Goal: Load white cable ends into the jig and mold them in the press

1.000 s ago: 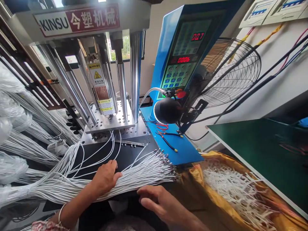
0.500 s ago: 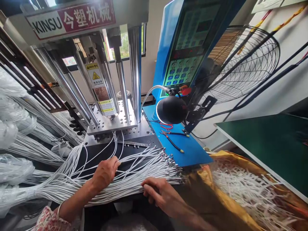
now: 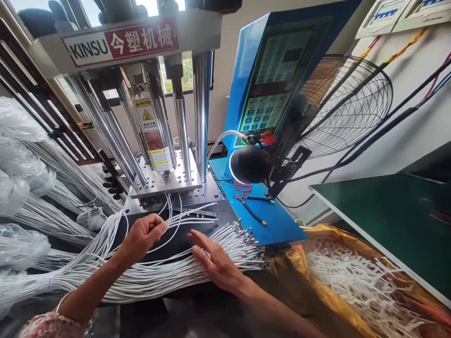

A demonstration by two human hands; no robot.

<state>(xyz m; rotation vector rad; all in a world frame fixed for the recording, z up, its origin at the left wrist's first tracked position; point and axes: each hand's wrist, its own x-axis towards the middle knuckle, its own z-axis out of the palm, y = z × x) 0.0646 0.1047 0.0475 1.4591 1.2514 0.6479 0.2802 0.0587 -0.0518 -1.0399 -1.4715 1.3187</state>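
My left hand [image 3: 143,237] is closed in a pinch on a few white cables [image 3: 192,219], whose ends reach right across the black worktop in front of the press. A large bundle of white cables [image 3: 165,277] with metal connector ends [image 3: 248,244] lies along the near side. On top of that bundle is my right hand [image 3: 214,260], fingers stretched out and slightly apart, holding nothing. Several cables run down from under the steel plate [image 3: 169,185] of the press. A metal strip-shaped fixture [image 3: 200,214] lies behind the held cables, partly covered by them.
Orange-and-black pliers [image 3: 250,209] lie on the blue base, under a black lamp [image 3: 252,163]. A blue control panel [image 3: 260,103] and a wire fan [image 3: 352,103] stand behind. A yellow sack [image 3: 327,286] of white scraps is at right, beside a green table [image 3: 387,211]. Wrapped cable bundles [image 3: 21,244] fill the left.
My left hand has moved slightly left and up, drawing a few cables apart from the bundle toward the press. My right hand has moved left and up, opening its fingers.
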